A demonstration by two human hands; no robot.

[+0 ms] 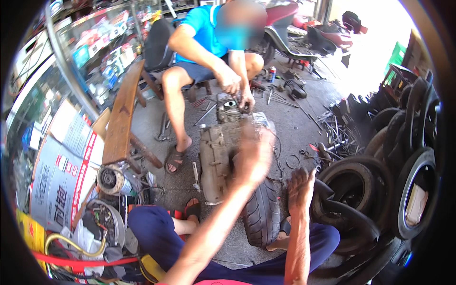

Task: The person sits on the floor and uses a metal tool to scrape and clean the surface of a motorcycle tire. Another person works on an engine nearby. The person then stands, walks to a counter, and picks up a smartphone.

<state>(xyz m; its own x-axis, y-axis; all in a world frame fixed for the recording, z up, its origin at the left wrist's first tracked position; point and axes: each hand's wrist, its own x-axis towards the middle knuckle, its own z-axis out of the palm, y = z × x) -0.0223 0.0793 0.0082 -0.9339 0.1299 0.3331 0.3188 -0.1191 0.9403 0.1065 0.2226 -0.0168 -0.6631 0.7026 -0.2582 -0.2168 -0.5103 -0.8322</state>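
A scooter engine (213, 164) with a grimy casing lies on the floor between my knees and a co-worker. Its wheel, with a black tyre (262, 216), points towards me. My left hand (255, 149) is over the engine's right side, smeared by motion; its fingers and anything in them cannot be made out. My right hand (300, 190), blackened, is raised to the right of the tyre, fingers stretched upward, and I see nothing in it. At the engine's far end, the co-worker's hands (232, 83) work at the finned cylinder (230, 114).
Old tyres (346, 180) and inner tubes pile up on the right, beside scattered metal tools (335, 135). A wooden bench (121, 114), a cardboard box (61, 166) and a parts bowl (107, 223) stand left. A spray can (271, 74) and a scooter (304, 42) are farther back.
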